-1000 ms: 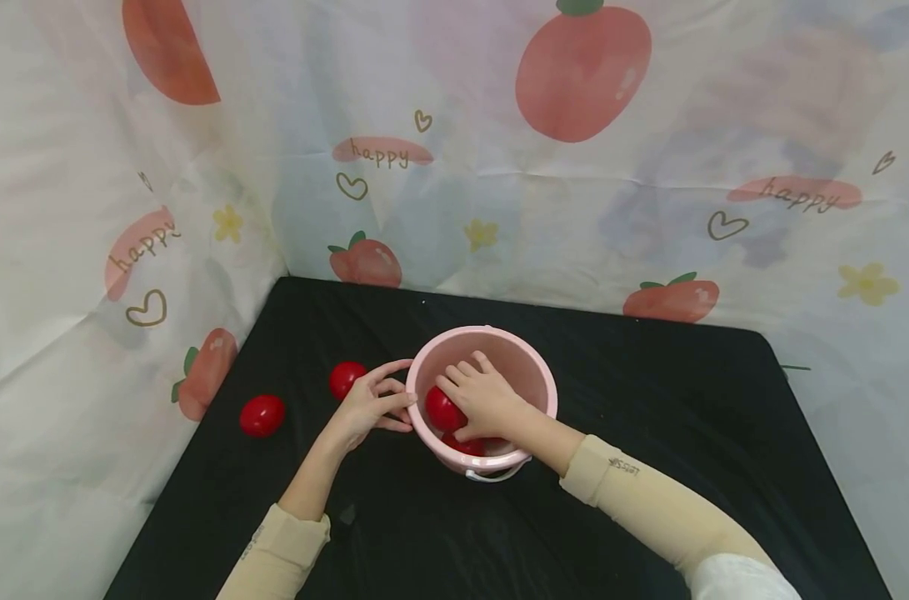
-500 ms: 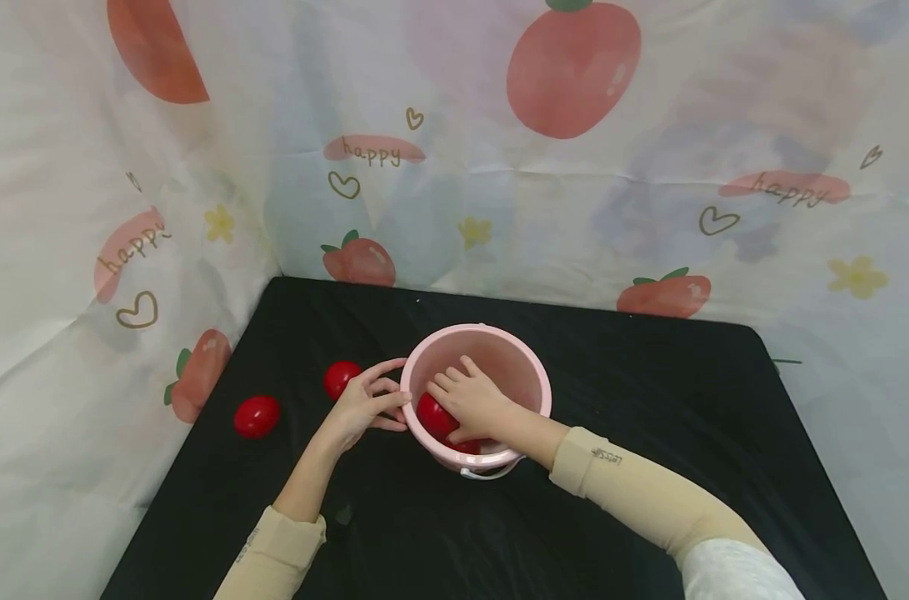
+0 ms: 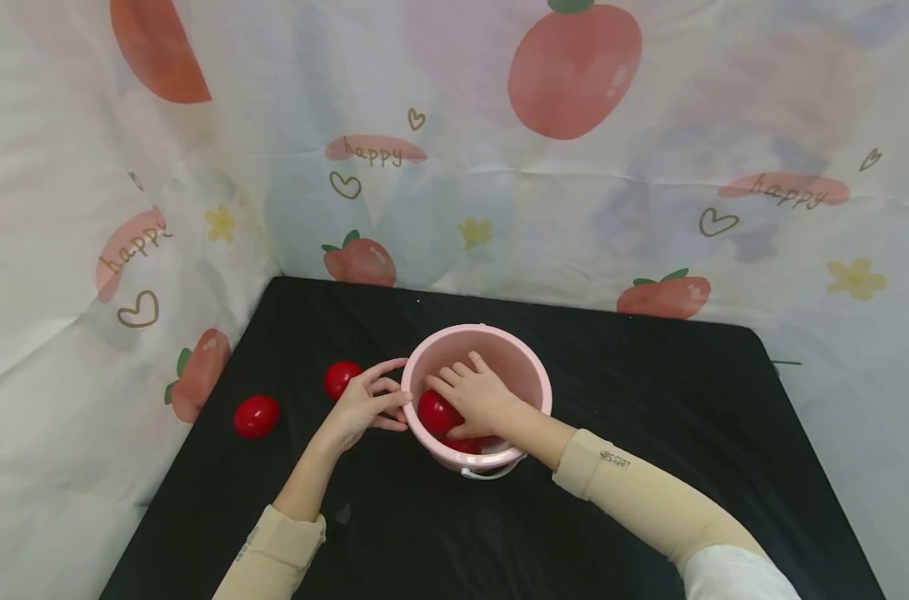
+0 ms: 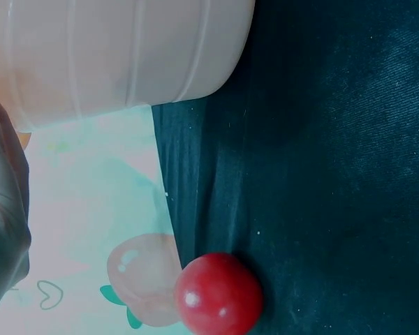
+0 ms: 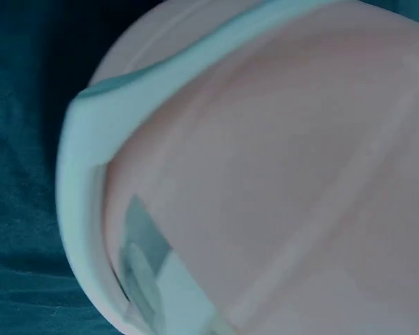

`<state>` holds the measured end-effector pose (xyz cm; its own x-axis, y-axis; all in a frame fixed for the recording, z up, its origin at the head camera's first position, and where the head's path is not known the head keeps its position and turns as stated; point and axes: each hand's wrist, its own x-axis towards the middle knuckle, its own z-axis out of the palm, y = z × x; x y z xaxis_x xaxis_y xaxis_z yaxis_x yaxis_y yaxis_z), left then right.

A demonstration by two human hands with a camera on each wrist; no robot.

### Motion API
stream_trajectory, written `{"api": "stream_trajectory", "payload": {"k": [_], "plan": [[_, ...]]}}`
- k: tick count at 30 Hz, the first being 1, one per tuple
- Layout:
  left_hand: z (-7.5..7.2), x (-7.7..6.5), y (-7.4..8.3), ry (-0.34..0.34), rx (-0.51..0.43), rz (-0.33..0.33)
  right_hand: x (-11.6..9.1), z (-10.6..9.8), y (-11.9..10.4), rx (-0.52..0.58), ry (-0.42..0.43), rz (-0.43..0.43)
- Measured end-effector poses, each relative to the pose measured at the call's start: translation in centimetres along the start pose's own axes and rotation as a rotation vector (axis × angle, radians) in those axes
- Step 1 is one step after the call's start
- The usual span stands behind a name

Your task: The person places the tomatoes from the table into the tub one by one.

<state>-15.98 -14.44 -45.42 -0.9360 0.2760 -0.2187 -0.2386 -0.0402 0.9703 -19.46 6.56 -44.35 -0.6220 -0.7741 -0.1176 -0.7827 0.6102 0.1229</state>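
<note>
A pink bucket with a white handle stands mid-table. My left hand grips its rim at the left side; its fingertips reach the rim, and in the left wrist view part of this hand lies along the bucket wall. Inside the bucket, my right hand spreads its fingers over a red ball, thumb at the near side. Another red ball shows partly beneath it. The right wrist view holds only the bucket's outer wall and handle, with no hand visible.
Two more red balls lie on the black tablecloth to the left: one ball close behind my left hand, another ball farther left. A fruit-printed curtain borders the table's back and left.
My right hand first lowered slightly into the bucket with the ball, then its fingers lifted and spread from it. My left hand has stayed at the rim. The head view shifted slightly.
</note>
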Motion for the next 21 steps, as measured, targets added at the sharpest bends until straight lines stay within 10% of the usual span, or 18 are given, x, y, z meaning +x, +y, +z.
{"api": "stream_trajectory", "payload": {"k": [12, 21], "plan": [[0.2, -0.1, 0.1, 0.028, -0.004, -0.007, -5.1, -3.8, 5.0, 0.524, 0.426, 0.242], [0.3, -0.1, 0.2, 0.030, 0.002, -0.008, -9.7, -2.2, 6.8, 1.003, 0.529, 0.511]]}}
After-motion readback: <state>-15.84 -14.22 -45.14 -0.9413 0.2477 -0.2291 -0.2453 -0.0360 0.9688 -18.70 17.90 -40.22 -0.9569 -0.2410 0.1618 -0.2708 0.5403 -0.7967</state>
